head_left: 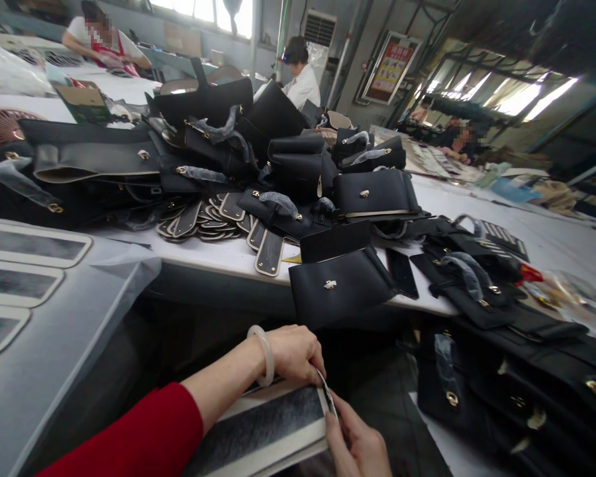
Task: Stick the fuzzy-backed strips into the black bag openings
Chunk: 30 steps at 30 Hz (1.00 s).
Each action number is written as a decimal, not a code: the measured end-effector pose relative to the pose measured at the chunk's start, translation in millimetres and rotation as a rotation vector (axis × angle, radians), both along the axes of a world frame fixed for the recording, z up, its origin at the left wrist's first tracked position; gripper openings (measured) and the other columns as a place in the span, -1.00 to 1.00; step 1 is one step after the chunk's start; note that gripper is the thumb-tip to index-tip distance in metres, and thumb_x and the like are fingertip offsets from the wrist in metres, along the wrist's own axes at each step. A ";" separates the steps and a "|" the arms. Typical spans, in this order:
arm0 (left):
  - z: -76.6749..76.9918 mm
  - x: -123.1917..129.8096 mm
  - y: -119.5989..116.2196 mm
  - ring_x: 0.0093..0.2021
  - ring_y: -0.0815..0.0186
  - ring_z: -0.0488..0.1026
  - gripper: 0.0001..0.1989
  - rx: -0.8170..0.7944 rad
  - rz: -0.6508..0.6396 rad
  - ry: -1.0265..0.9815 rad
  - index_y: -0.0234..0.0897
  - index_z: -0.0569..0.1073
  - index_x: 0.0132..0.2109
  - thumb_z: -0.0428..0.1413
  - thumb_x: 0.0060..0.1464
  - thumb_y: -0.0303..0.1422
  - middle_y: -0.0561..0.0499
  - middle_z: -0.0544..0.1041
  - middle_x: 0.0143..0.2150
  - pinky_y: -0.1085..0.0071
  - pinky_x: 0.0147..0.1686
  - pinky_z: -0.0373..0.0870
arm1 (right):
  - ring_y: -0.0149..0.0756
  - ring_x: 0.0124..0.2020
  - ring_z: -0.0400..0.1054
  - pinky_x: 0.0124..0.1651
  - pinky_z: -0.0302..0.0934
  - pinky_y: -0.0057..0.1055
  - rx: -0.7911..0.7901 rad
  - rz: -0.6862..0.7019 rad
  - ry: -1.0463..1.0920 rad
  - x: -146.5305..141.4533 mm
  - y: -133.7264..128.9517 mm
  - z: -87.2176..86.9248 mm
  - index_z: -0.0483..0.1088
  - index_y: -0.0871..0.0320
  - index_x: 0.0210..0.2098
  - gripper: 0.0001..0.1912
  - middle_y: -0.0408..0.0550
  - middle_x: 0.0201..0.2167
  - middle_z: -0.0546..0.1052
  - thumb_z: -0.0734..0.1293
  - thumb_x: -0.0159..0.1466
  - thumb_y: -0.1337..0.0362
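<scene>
Low in the view, a black bag panel with pale edges (268, 427) lies before me, tilted toward the lower left. My left hand (295, 351), with a pale bangle (262, 354) at the wrist, has its fingers curled down onto the panel's upper right corner. Thumb and fingers of my right hand (355, 440) pinch the panel's right-hand edge, just below the left fingertips. Just beyond my hands, a black bag body (340, 288) with a small wrapped clasp hangs over the table edge.
Black handbags (298, 165) with wrapped handles are heaped along the white table (218, 255). Pale-edged straps (271, 252) lie beneath them. More bags (516, 391) are piled at right. Pale-edged panels (20, 278) rest on a sheet at left. A dark phone (401, 271) lies near the edge. Several people work farther back.
</scene>
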<state>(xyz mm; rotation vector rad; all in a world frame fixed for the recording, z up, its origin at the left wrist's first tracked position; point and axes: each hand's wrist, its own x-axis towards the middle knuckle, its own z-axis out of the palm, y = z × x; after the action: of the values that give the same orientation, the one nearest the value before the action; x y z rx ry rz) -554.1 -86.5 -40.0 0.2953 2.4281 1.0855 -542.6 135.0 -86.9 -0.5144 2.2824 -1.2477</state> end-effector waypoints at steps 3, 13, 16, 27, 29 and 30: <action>0.1 1.0 1.2 -0.05 0.32 0.53 -0.74 0.005 -0.010 -0.002 -0.20 0.61 -0.06 0.16 0.12 -0.29 0.03 0.63 -0.09 0.50 -0.15 0.33 | -0.35 -0.61 0.23 -0.48 0.20 -0.54 0.032 0.007 0.003 2.1 2.2 -5.5 0.52 0.31 0.02 -0.26 -0.06 -0.64 0.43 0.18 0.26 -0.23; 4.7 -2.6 10.3 -0.08 0.27 0.55 -0.74 -0.056 -0.039 -0.043 -0.22 0.63 -0.09 0.15 0.08 -0.35 0.03 0.64 -0.10 0.45 -0.12 0.36 | -0.33 -0.55 0.39 -0.40 0.25 -0.56 -0.005 -0.071 -0.019 14.3 0.6 -5.8 0.51 0.30 0.02 -0.26 -0.01 -0.53 0.55 0.20 0.25 -0.23; 2.7 -2.6 12.9 -0.12 0.27 0.55 -0.75 -0.045 -0.021 -0.047 -0.22 0.64 -0.13 0.15 0.04 -0.37 0.04 0.64 -0.14 0.46 -0.13 0.38 | -0.30 -0.52 0.41 -0.35 0.28 -0.56 -0.021 -0.094 -0.019 16.6 1.0 -6.1 0.51 0.29 0.02 -0.28 0.01 -0.51 0.56 0.22 0.24 -0.23; -5.1 1.7 7.0 -0.14 0.30 0.56 -0.70 0.100 0.109 -0.089 -0.19 0.65 -0.14 0.18 -0.07 -0.32 0.05 0.65 -0.20 0.53 -0.18 0.38 | -0.03 -0.08 0.51 -0.23 0.35 -0.48 -0.002 -0.108 -0.010 19.5 -2.0 -4.3 0.47 0.19 0.10 -0.30 0.12 -0.18 0.62 0.22 0.25 -0.23; -5.3 1.9 5.5 -0.13 0.29 0.56 -0.71 0.116 0.123 -0.093 -0.18 0.65 -0.14 0.18 -0.05 -0.32 0.05 0.65 -0.20 0.53 -0.18 0.39 | -0.05 -0.22 0.53 -0.21 0.36 -0.42 0.016 -0.114 -0.009 19.6 -1.6 -3.9 0.45 0.18 0.12 -0.29 0.10 -0.20 0.63 0.22 0.25 -0.23; -5.7 2.4 4.8 -0.13 0.29 0.56 -0.71 0.131 0.126 -0.094 -0.18 0.64 -0.13 0.18 -0.04 -0.32 0.06 0.65 -0.19 0.54 -0.18 0.39 | -0.05 -0.26 0.53 -0.21 0.36 -0.40 0.018 -0.126 -0.005 18.7 -1.0 -3.8 0.46 0.19 0.12 -0.28 0.11 -0.21 0.63 0.22 0.24 -0.23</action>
<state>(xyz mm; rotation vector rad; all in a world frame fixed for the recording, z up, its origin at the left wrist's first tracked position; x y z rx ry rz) -551.7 -81.7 -45.7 0.1304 2.3230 1.2861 -523.9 134.0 -90.7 -0.3656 2.3506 -1.2850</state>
